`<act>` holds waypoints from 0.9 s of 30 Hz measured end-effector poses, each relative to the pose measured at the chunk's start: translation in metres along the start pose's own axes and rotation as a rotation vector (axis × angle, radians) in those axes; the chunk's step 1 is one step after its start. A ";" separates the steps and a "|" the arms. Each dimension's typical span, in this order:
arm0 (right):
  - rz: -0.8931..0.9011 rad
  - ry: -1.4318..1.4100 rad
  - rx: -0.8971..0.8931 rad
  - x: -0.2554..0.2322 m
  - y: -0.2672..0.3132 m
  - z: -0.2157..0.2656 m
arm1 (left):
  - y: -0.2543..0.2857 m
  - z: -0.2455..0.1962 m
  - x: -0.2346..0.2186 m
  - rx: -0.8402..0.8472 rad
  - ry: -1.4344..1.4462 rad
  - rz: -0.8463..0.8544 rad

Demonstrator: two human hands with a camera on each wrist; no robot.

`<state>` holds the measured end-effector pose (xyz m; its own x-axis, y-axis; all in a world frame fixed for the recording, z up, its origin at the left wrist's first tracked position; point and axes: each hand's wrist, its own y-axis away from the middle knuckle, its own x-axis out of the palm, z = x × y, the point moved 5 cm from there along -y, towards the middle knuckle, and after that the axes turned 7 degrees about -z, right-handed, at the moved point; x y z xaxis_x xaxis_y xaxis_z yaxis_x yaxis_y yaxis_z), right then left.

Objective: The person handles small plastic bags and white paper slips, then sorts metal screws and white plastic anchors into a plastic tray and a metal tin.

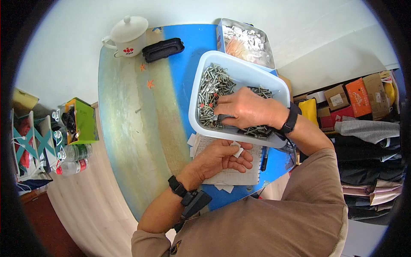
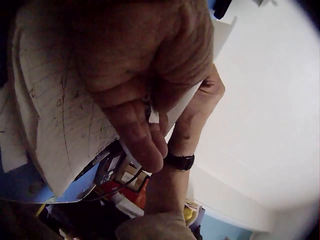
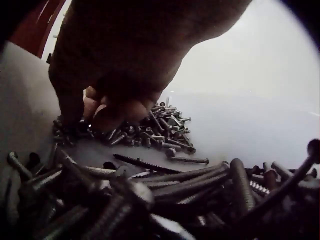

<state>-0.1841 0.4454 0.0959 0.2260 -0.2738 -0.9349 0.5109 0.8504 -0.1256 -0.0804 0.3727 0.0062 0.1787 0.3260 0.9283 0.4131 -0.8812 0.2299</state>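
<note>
Curled right hand [image 1: 246,109] fingers dig into screws [image 1: 212,88] at the tub's [image 1: 239,64] six o'clock, left hand [image 1: 222,156] pinching a paper scrap [image 1: 236,150]; sharp points could prick.

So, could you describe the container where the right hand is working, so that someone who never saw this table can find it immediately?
Start from the blue table. Near its far right edge, just beyond the lined notebook, sits a white plastic tub with rounded corners, where the right hand reaches in. Unlike the smaller metal tin behind it, which holds pale pieces, it is full of grey and black screws.
</note>
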 end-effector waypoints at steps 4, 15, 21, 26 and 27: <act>-0.012 0.069 -0.027 0.009 0.001 -0.001 | -0.001 0.001 -0.001 0.018 0.001 0.014; 0.003 -0.408 0.403 -0.006 0.013 -0.029 | -0.001 0.002 -0.002 0.019 -0.016 0.006; 0.036 -0.786 0.785 -0.011 0.026 -0.028 | 0.000 -0.001 0.000 0.020 -0.052 0.001; 0.077 -0.907 0.795 -0.025 0.036 -0.010 | -0.001 0.001 -0.001 0.028 -0.037 0.012; 0.116 -0.911 0.792 -0.028 0.039 0.000 | -0.002 0.001 -0.002 0.035 -0.033 0.028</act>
<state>-0.1702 0.4861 0.1176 0.6421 -0.7007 -0.3111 0.7427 0.4678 0.4792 -0.0804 0.3739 0.0042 0.2198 0.3132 0.9239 0.4386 -0.8777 0.1931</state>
